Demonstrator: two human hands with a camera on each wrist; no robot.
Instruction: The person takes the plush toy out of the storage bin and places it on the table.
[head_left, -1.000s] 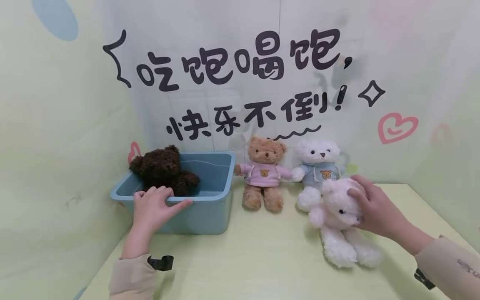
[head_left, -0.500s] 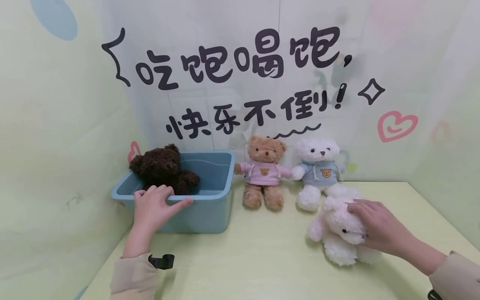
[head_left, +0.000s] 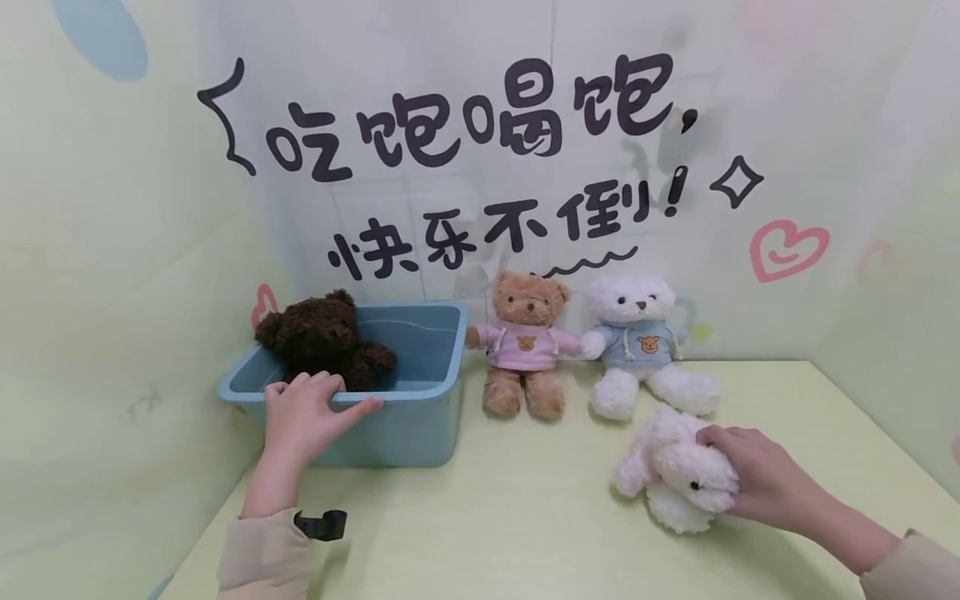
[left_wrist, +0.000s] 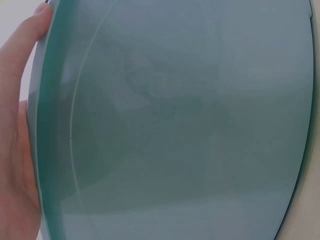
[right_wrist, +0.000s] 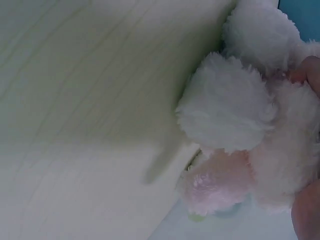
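My right hand (head_left: 772, 483) grips a small white-and-pink teddy bear (head_left: 678, 475) by the head, thumb on top. The bear leans forward over the table at the right, face turned down and to the right. In the right wrist view its fluffy white legs (right_wrist: 225, 105) show close to the tabletop, with fingertips at the frame's right edge. At the left, my left hand (head_left: 300, 421) holds the front rim of a blue plastic tub (head_left: 405, 433), fingers hooked over and thumb stretched along it. The tub's outer wall (left_wrist: 175, 125) fills the left wrist view. A dark brown teddy bear (head_left: 315, 333) sits inside the tub.
Against the back wall sit a tan teddy bear (head_left: 525, 346) in a pink hoodie and a white teddy bear (head_left: 637, 342) in a blue hoodie. Pale yellow-green tabletop (head_left: 510, 533) runs in front of them. Printed cloth walls (head_left: 885, 208) close in the sides and back.
My right hand has brought the white-and-pink bear's head down and toward me, tipping it forward and off the blue-hoodie bear's legs. The left hand stays on the tub rim.
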